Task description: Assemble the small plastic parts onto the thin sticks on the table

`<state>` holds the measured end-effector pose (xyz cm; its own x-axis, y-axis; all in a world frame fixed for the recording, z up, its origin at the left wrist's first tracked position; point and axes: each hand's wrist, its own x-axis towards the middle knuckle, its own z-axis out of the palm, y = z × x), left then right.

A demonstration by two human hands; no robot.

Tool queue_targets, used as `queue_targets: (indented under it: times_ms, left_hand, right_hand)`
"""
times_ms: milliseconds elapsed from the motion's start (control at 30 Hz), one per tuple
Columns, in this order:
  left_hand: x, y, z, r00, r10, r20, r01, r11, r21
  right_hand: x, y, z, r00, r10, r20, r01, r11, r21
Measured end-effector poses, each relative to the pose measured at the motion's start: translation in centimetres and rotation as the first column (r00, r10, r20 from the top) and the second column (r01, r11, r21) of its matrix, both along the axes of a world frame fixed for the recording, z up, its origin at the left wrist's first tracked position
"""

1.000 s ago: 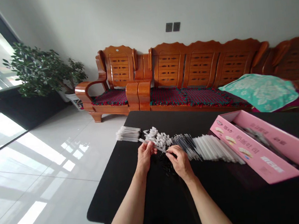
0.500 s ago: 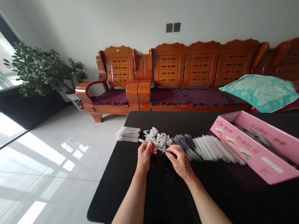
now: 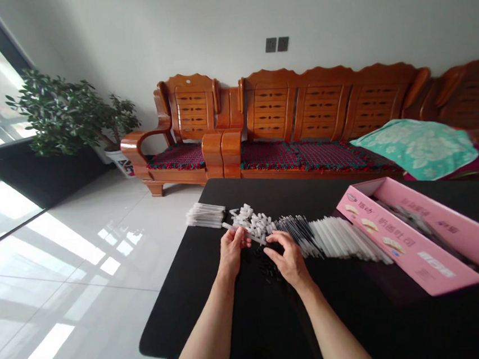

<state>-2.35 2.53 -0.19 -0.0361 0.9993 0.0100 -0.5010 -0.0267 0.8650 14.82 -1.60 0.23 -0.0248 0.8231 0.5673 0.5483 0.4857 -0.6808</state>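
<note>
My left hand [image 3: 231,251] is closed round a thin clear pen tube [image 3: 245,234] that slants up to the left over the black table [image 3: 253,319]. My right hand [image 3: 287,257] hovers just to its right with thumb and fingers slightly apart, above a patch of small black parts [image 3: 267,267]. Behind the hands lies a heap of white caps [image 3: 254,222]. To the right runs a row of dark refills [image 3: 297,231] and white tubes [image 3: 347,237]. A bundle of finished white pens [image 3: 205,214] lies at the far left.
A long pink cardboard box [image 3: 423,241] lies open at the right of the table. The table's left edge drops to a glossy tiled floor. Behind stand a wooden armchair [image 3: 184,134], a wooden sofa [image 3: 326,114] with a green cloth [image 3: 418,151], and a potted plant [image 3: 68,114].
My right hand's fingers have loosened and spread a little over the black parts, away from the tube's end. The left hand and tube have stayed put.
</note>
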Motion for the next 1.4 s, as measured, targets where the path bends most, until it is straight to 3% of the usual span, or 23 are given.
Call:
queue_targets:
  times_ms: [300, 533, 733, 1000, 1100, 1233, 1300, 1400]
  left_hand:
    - [-0.1, 0.3, 0.1, 0.999, 0.040, 0.000, -0.040, 0.999, -0.016]
    - [-0.5, 0.4, -0.1, 0.991, 0.131, 0.025, -0.130, 0.991, -0.046]
    - [-0.5, 0.4, -0.2, 0.992, 0.122, 0.021, -0.121, 0.992, -0.031]
    - [0.2, 0.0, 0.0, 0.999, 0.043, -0.002, -0.043, 0.999, -0.007]
    - [-0.4, 0.4, -0.1, 0.996, 0.085, 0.011, -0.084, 0.996, -0.010]
    - [-2.1, 1.3, -0.1, 0.933, 0.332, 0.141, -0.326, 0.943, -0.065]
    - [-2.6, 1.6, -0.1, 0.900, 0.399, 0.172, -0.389, 0.917, -0.093]
    - [-2.3, 1.4, 0.0, 0.927, 0.342, 0.152, -0.333, 0.939, -0.085]
  right_hand:
    - [0.2, 0.1, 0.0, 0.999, 0.022, -0.030, -0.022, 1.000, 0.013]
    - [2.4, 0.3, -0.8, 0.983, -0.182, 0.025, 0.179, 0.980, 0.091]
    - [2.3, 0.4, -1.0, 0.982, -0.136, 0.129, 0.129, 0.989, 0.066]
    - [-0.3, 0.1, -0.1, 0.994, -0.030, 0.104, 0.017, 0.993, 0.117]
    - [0.0, 0.2, 0.0, 0.994, -0.032, 0.103, 0.019, 0.992, 0.122]
    - [3.8, 0.3, -0.3, 0.975, -0.215, 0.045, 0.201, 0.956, 0.212]
    - [6.3, 0.3, -0.7, 0.914, -0.405, -0.008, 0.392, 0.880, 0.266]
    - [9.1, 0.1, -1.5, 0.763, -0.644, 0.057, 0.610, 0.746, 0.268]
